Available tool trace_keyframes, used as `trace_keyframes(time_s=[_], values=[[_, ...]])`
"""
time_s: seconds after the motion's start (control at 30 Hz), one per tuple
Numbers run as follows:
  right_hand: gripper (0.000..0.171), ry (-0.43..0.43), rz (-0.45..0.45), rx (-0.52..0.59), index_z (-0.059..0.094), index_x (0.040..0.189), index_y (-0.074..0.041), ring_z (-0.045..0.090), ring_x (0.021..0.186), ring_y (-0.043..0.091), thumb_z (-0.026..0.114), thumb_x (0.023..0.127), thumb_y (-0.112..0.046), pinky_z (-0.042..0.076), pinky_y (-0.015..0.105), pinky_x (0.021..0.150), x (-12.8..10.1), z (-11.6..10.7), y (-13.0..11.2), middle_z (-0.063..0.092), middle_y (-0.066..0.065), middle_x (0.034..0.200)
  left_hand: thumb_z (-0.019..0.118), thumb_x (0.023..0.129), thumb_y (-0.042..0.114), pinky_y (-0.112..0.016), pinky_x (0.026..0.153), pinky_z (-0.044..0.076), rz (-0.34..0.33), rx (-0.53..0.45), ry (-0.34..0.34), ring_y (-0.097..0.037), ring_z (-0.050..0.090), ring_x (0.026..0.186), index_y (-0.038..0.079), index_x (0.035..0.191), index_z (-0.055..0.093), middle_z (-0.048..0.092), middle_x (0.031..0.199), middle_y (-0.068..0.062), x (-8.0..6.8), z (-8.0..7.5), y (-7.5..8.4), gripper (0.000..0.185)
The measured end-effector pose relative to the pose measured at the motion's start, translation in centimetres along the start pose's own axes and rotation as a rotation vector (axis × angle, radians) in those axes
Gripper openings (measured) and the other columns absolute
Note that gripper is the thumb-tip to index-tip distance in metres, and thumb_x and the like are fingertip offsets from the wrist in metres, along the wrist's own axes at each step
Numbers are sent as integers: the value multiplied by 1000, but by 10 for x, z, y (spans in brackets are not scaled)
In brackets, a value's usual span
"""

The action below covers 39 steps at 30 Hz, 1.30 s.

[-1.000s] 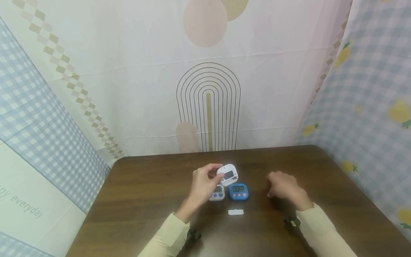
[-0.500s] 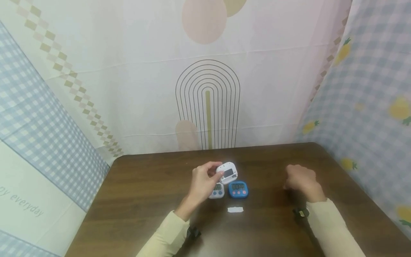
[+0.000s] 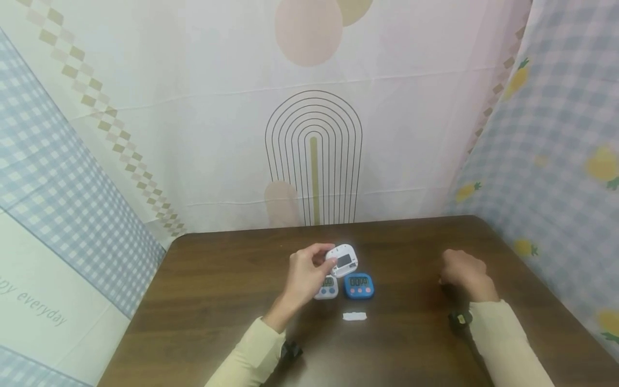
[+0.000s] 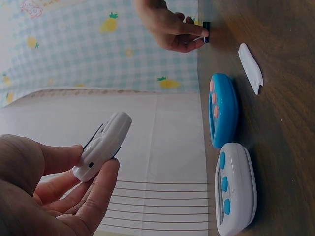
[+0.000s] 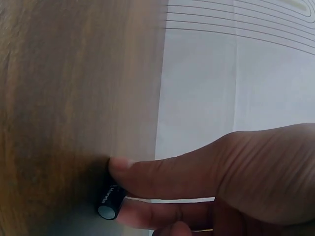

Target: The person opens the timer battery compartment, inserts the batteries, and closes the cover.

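My left hand (image 3: 307,271) pinches a white digital timer (image 3: 344,260) between thumb and fingers, raised above the table. Its back faces me in the head view, with an uncovered battery slot along the lower edge. Below it on the table are a blue timer (image 3: 359,286) with pink buttons and a second white timer (image 4: 237,189) with blue buttons, partly hidden by my left hand in the head view. A small white battery cover (image 3: 355,316) lies in front of them. Off to the right, my right hand (image 3: 466,273) pinches a dark battery (image 5: 111,199) right at the tabletop.
The brown wooden table (image 3: 232,279) has its back edge against a white printed cloth (image 3: 222,134). Checked cloths hang at the left and right sides. Dark wrist cameras sit under both sleeves.
My right hand has moved to the right, away from the timers, and slows near the right side of the table. My left hand keeps the white timer in nearly the same place.
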State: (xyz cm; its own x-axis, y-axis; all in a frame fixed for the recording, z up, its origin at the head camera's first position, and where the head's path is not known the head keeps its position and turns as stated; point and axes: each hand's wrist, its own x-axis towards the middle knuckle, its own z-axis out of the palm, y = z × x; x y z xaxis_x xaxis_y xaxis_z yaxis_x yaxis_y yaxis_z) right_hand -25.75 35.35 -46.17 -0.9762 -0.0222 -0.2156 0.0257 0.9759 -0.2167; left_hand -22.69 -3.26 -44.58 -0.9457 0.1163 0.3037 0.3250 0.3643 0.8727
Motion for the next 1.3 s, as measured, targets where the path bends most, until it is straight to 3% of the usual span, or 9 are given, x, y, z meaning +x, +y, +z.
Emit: trace_keyframes(time_s=[0.3,0.57,0.73,0.8,1.3], values=[[12,27,-15,6,57,73,-12,53,70,26,69,77,-10,46,46,55,1,2,1,59,6,76,80,94,7,-22,68,61,-10,-4,2,-12,72,78,6,118,78,80,98,-9,0,0,0,25],[25,11,-91,75,47,64,-19,39,55,14,59,83,-10,28,31,49,1,4,-5,41,-6,59,80,94,7,-23,68,61,-11,-5,6,-13,71,79,7,119,78,80,99,-9,0,0,1,25],[3,11,-134,65,63,87,-14,54,68,19,66,89,-15,41,36,54,0,1,-10,60,0,77,80,94,7,-23,67,61,-15,-11,2,-13,71,79,6,119,78,80,98,-8,0,-1,1,25],[5,17,-155,52,66,94,-14,57,75,20,68,90,-15,45,39,57,0,0,-13,65,1,85,80,94,7,-23,67,61,-20,-13,-1,-13,71,79,6,119,78,80,98,-8,0,-1,1,25],[8,40,-243,74,67,98,-16,58,77,19,71,92,-12,46,37,60,-5,0,-42,67,0,88,80,93,8,-22,67,61,-9,-10,2,-11,70,78,7,117,78,80,97,-8,0,1,0,24]])
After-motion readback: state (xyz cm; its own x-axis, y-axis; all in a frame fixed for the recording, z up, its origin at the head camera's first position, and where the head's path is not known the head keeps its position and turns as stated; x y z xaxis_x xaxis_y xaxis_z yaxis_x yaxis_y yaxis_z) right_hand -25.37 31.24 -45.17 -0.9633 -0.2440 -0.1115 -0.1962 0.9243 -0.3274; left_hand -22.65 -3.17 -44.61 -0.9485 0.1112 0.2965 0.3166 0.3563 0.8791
